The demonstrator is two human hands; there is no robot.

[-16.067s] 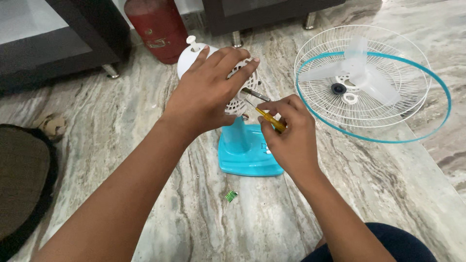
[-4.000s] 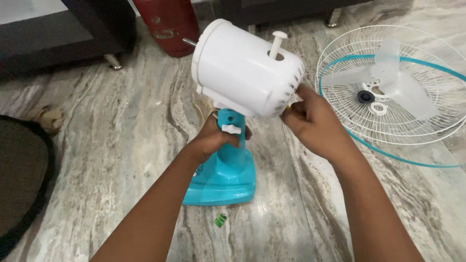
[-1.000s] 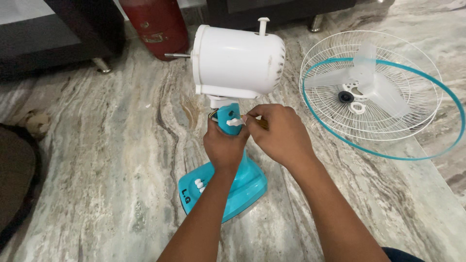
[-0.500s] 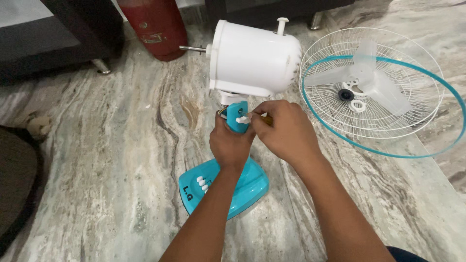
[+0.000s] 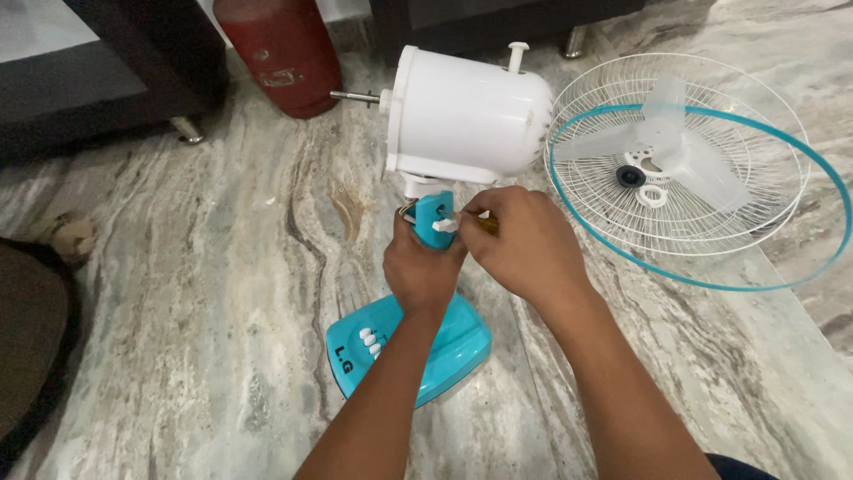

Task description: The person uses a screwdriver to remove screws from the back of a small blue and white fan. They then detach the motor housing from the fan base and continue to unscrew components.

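Note:
A small table fan stands on the marble floor, its white motor housing (image 5: 466, 116) on a turquoise neck (image 5: 433, 213) and turquoise base (image 5: 453, 347). My left hand (image 5: 419, 267) grips the neck from below. Just to its right, my right hand (image 5: 520, 244) pinches a small tool with a yellow handle (image 5: 480, 224), mostly hidden by the fingers, against the white knob on the neck (image 5: 443, 226). The bare motor shaft (image 5: 355, 96) sticks out to the left.
The fan's white wire guard with turquoise rim (image 5: 684, 258) lies flat at the right, translucent blades (image 5: 662, 147) resting in it. A red cylinder (image 5: 280, 53) and dark furniture (image 5: 98, 71) stand at the back. A dark mat (image 5: 31, 356) lies at the left edge.
The fan head has shifted slightly right and turned since a second ago. Both hands stay at the neck, the right hand working at the white knob.

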